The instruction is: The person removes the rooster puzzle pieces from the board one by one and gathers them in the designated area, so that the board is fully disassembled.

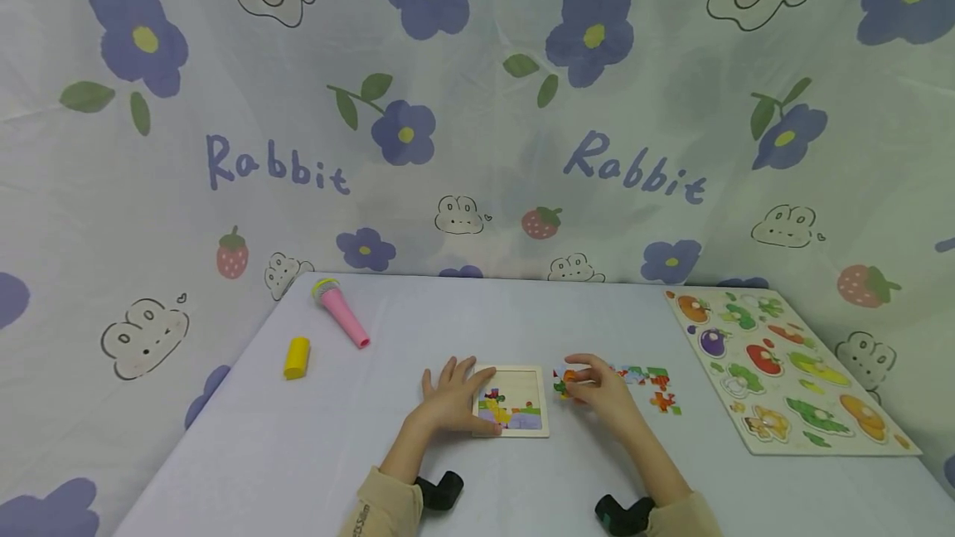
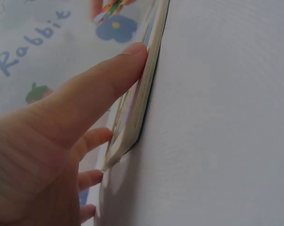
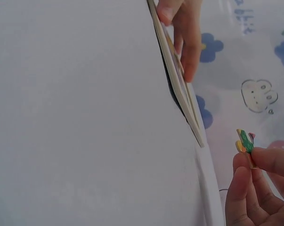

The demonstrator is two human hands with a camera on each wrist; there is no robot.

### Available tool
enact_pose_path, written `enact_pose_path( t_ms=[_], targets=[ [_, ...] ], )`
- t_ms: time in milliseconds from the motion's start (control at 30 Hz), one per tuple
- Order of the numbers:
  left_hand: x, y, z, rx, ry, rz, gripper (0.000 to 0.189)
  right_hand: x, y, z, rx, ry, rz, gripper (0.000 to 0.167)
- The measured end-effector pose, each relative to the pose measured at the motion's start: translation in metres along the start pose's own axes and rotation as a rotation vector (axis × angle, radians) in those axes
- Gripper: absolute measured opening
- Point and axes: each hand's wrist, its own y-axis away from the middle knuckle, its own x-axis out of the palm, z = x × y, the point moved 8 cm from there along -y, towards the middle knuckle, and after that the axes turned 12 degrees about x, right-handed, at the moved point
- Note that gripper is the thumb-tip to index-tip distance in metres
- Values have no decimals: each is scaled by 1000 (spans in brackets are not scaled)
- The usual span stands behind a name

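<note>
My left hand (image 1: pixel 449 403) rests on the left side of a small wooden puzzle tray (image 1: pixel 544 404), its fingers spread. Its thumb (image 2: pixel 125 61) presses the near rim, and the index finger lies on the far part of the left side. The lower part of the tray carries fitted picture pieces (image 1: pixel 522 418); bare wood shows above them. Just right of the tray, my right hand (image 1: pixel 603 392) pinches a jigsaw piece (image 3: pixel 247 141) between thumb and fingers, held up on edge. Loose jigsaw pieces (image 1: pixel 661 401) lie beyond and to the right of that hand.
A large board of vegetable shapes (image 1: pixel 791 371) lies at the right side of the table. A pink toy microphone (image 1: pixel 345 315) and a yellow cylinder (image 1: pixel 297 358) lie at the left. A patterned curtain (image 1: pixel 477 106) hangs behind the white table (image 1: pixel 298 454).
</note>
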Motion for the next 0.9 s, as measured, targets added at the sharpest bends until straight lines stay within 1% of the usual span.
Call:
enact_pose_path(
  t_ms=[267, 400, 567, 633, 767, 900],
  targets=[
    [0, 0, -1, 0, 1, -5, 88, -20, 4, -6, -5, 14, -24, 38],
    [-1, 0, -1, -1, -1, -6, 88, -29, 5, -8, -1, -4, -28, 38],
    [0, 0, 0, 2, -2, -6, 88, -38, 6, -13, 9, -28, -19, 38],
    [1, 0, 1, 2, -2, -7, 88, -40, 7, -14, 9, -13, -19, 39],
    [1, 0, 0, 2, 0, -11, 88, -46, 7, -16, 10, -20, -20, 40],
    [0, 0, -1, 6, -1, -15, 88, -53, 8, -20, 35, -21, -43, 39]
  ],
)
